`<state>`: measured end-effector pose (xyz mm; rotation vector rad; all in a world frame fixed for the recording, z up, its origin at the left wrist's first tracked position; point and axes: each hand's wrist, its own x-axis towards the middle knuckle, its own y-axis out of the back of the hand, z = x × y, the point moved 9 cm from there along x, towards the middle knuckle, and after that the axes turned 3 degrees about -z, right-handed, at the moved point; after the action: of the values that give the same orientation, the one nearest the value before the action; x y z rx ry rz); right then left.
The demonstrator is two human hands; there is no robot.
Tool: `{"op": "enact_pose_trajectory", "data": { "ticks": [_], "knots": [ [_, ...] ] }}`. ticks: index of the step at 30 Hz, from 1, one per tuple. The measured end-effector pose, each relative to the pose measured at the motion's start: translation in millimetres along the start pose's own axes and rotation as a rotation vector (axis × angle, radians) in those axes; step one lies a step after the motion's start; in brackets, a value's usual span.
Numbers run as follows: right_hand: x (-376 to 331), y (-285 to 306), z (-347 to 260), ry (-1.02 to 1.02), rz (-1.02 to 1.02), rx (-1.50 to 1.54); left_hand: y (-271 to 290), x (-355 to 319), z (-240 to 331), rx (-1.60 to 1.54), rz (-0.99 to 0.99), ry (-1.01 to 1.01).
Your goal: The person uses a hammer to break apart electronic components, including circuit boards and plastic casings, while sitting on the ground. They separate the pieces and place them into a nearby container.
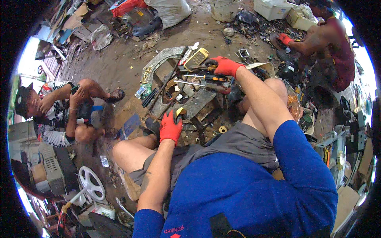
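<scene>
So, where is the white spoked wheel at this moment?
In the head view, the white wheel is at lower left, right of the grey slotted casing and below the seated co-worker.

Screwdrivers (217, 78) on the bench (201, 105), sack (170, 12) and bucket (224, 11) beyond it, steering wheel (89, 184) to its left

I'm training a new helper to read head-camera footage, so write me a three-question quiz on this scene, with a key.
1. Multiple choice: what is the main colour of the glove on the camera wearer's left hand?
A. Blue
B. Red
C. Green

2. True or false: the white wheel is in the lower left part of the picture.

3. Short answer: which of the camera wearer's hands is nearer to the screwdriver with the black-and-orange handle?

Key:
1. B
2. True
3. The right hand
</scene>
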<state>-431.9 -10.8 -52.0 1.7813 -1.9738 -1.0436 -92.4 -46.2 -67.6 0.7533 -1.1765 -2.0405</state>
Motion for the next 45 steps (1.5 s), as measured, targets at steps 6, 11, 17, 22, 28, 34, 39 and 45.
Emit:
{"op": "enact_pose_trajectory", "data": {
  "ticks": [6, 11, 17, 22, 28, 34, 39, 45],
  "knots": [
    [0.6, 12.0, 48.9, -0.046, 0.120, -0.021, -14.5, 21.0, 21.7, -0.041, -0.092, -0.148],
    [-15.0, 16.9, 3.2, -0.134, 0.108, -0.236, -15.0, 18.8, -3.1, -0.001, -0.018, -0.066],
    [-104.8, 113.1, -119.7, 0.433, 0.655, 0.113, -22.5, 20.8, -21.7, 0.080, 0.049, -0.025],
    [-198.2, 175.4, -51.9, 0.441, 0.734, 0.686, -31.7, 30.7, -21.8, 0.104, -0.041, -0.043],
    [-271.8, 29.3, 183.6, -0.261, 0.664, 1.334, -22.1, 24.2, 4.9, 0.067, -0.067, -0.032],
    [-249.7, -138.6, 213.7, -0.328, -0.160, 0.587, -21.4, 21.7, -5.0, 0.062, -0.038, -0.063],
    [-221.7, -171.9, 238.9, -0.558, -0.203, 0.293, -25.8, 21.3, -1.6, 0.087, -0.031, -0.062],
    [-223.3, -238.6, 241.5, -0.657, -0.259, 0.178, -13.4, 4.5, -28.5, 0.106, 0.020, 0.034]
  ]
}}
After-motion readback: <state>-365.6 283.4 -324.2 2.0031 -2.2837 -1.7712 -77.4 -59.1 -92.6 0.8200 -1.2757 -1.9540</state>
